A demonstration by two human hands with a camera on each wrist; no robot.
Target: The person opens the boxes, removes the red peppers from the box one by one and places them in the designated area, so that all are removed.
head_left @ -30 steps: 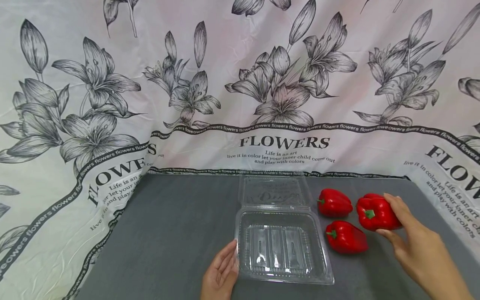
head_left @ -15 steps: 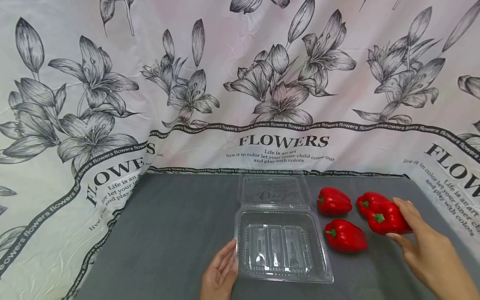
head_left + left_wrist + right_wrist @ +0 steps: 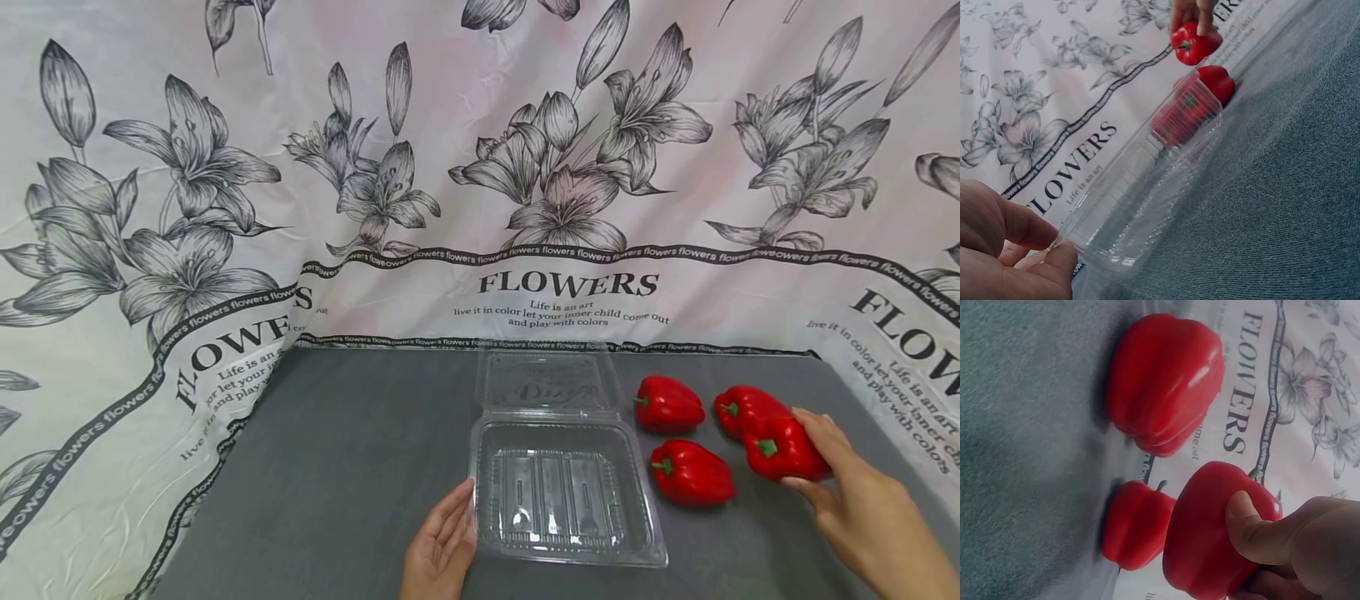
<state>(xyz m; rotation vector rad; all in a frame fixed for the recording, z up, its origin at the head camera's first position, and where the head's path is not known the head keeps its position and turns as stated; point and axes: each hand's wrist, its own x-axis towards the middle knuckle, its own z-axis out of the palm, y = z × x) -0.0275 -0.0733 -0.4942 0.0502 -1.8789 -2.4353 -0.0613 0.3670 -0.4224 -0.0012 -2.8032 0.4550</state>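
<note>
My right hand [image 3: 862,492] grips a red bell pepper [image 3: 786,450] with a green stem, thumb on one side and fingers on the other. In the left wrist view this held pepper [image 3: 1196,44] hangs above the others. Just behind it in the head view lies another red bell pepper [image 3: 738,408], partly covered. At the left, my left hand [image 3: 440,542] pinches the rim of a clear plastic clamshell container [image 3: 566,554] between thumb and finger, seen closely in the left wrist view. The container has its lid [image 3: 547,383] folded back, and its tray holds nothing.
Two more red bell peppers, one farther back [image 3: 670,404] and one nearer [image 3: 693,473], lie right of the container on the grey tabletop [image 3: 337,475]. A white flower-printed cloth [image 3: 375,300] hangs behind and along both sides.
My right hand has moved the held pepper right and nearer to me, uncovering part of the pepper behind it. The left hand and container stay in place.
</note>
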